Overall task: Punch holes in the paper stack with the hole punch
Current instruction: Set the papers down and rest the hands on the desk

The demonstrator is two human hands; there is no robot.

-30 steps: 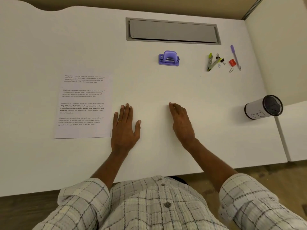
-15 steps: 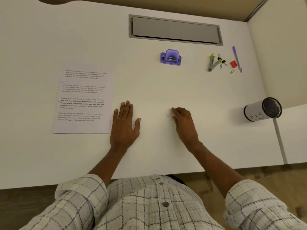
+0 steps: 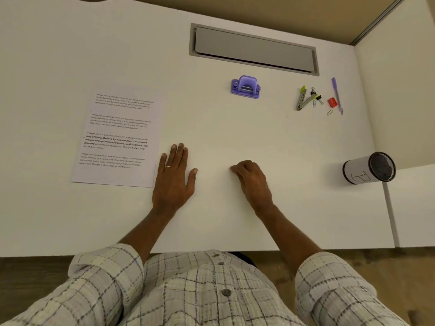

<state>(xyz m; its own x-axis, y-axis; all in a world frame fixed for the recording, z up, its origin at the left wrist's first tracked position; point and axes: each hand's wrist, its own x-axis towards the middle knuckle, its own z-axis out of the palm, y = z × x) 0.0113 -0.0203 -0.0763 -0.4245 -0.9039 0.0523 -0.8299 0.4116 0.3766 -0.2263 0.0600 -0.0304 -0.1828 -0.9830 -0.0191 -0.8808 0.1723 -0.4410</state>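
A printed paper stack (image 3: 117, 137) lies flat on the white desk (image 3: 235, 128), left of centre. The purple hole punch (image 3: 245, 87) stands farther back, near the middle, apart from both hands. My left hand (image 3: 173, 177) rests flat on the desk with straight fingers, its little finger just beside the paper's right edge. My right hand (image 3: 253, 182) rests on the desk to the right with its fingers curled under and holds nothing.
A grey cable flap (image 3: 254, 49) is set into the desk at the back. At the back right lie a stapler (image 3: 303, 98), binder clips, paper clips, a red sharpener (image 3: 332, 102) and a purple pen (image 3: 337, 95). A mesh pen cup (image 3: 368, 168) lies on its side at the right edge.
My right hand's fingers have curled in from nearly straight to bent under the palm. My left hand stays flat in place. The view has shifted slightly.
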